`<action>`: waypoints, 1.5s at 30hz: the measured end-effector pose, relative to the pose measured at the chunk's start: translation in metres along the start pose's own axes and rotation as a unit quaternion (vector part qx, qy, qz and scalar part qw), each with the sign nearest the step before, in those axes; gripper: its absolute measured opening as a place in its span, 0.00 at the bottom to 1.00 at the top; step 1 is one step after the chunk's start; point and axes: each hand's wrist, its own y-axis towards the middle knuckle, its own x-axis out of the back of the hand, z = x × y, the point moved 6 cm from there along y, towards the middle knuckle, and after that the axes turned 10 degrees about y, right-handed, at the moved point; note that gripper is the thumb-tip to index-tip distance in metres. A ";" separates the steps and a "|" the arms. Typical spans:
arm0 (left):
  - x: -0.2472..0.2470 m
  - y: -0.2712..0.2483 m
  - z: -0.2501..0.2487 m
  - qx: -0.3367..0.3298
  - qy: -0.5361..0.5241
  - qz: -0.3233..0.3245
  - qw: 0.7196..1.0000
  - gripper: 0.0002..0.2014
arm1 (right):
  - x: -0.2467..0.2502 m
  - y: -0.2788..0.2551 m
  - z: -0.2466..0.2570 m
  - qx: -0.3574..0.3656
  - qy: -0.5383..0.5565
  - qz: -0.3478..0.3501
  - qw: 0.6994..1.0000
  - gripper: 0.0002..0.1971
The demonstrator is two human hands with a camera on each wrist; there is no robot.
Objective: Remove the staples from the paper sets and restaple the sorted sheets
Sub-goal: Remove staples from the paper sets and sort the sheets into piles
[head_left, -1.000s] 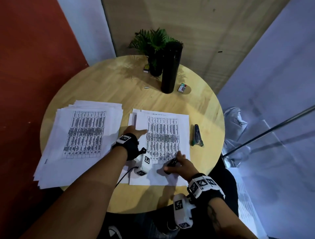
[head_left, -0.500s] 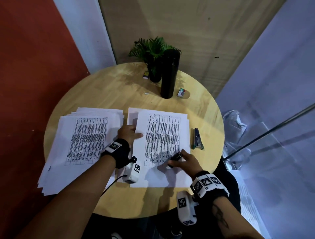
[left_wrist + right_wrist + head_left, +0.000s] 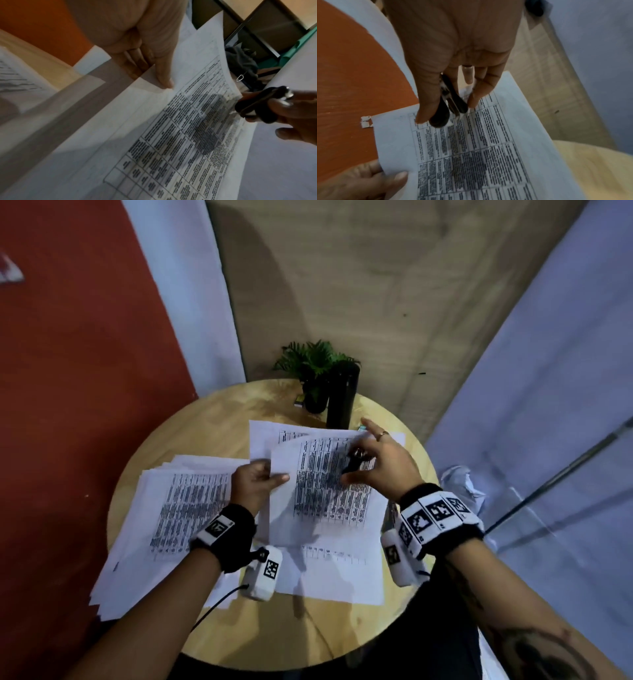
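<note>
My left hand (image 3: 270,477) pinches the left edge of a printed sheet (image 3: 329,491), thumb on top, and holds it raised above the paper set (image 3: 335,577) on the round table. My right hand (image 3: 356,470) grips a black staple remover (image 3: 354,463) over the sheet's far part, its other fingers spread. In the right wrist view the staple remover (image 3: 448,108) sits between thumb and fingers just above the sheet (image 3: 479,155), whose top left corner (image 3: 366,121) is torn. The left wrist view shows the remover (image 3: 254,105) at the sheet's (image 3: 171,135) right edge.
A thick pile of printed sheets (image 3: 171,515) covers the table's left side. A small potted plant (image 3: 315,368) and a tall black bottle (image 3: 342,395) stand at the far edge of the wooden table (image 3: 212,419). A crumpled plastic bag (image 3: 462,484) lies off the right edge.
My left hand has taken the top sheet by its left edge and lifted it. My right hand has risen with the staple remover toward the sheet's far end. The head view has tilted upward.
</note>
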 end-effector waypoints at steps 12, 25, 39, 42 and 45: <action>0.057 -0.021 -0.085 -0.136 0.095 -0.114 0.979 0.16 | 0.048 -0.019 0.060 0.054 -0.079 -0.011 0.995 0.24; 0.074 -0.050 -0.226 -0.150 0.002 0.046 0.988 0.23 | 0.117 -0.064 0.140 0.183 0.016 -0.027 0.983 0.22; 0.096 -0.076 -0.277 -0.223 -0.054 0.013 0.973 0.05 | 0.155 -0.083 0.156 0.201 0.005 -0.040 0.979 0.19; 0.106 -0.069 -0.273 -0.207 -0.069 -0.008 0.976 0.15 | 0.162 -0.083 0.150 0.196 0.058 -0.045 0.978 0.26; 0.120 -0.071 -0.288 -0.284 0.052 -0.088 0.953 0.22 | 0.163 -0.087 0.156 0.203 0.086 -0.029 0.975 0.22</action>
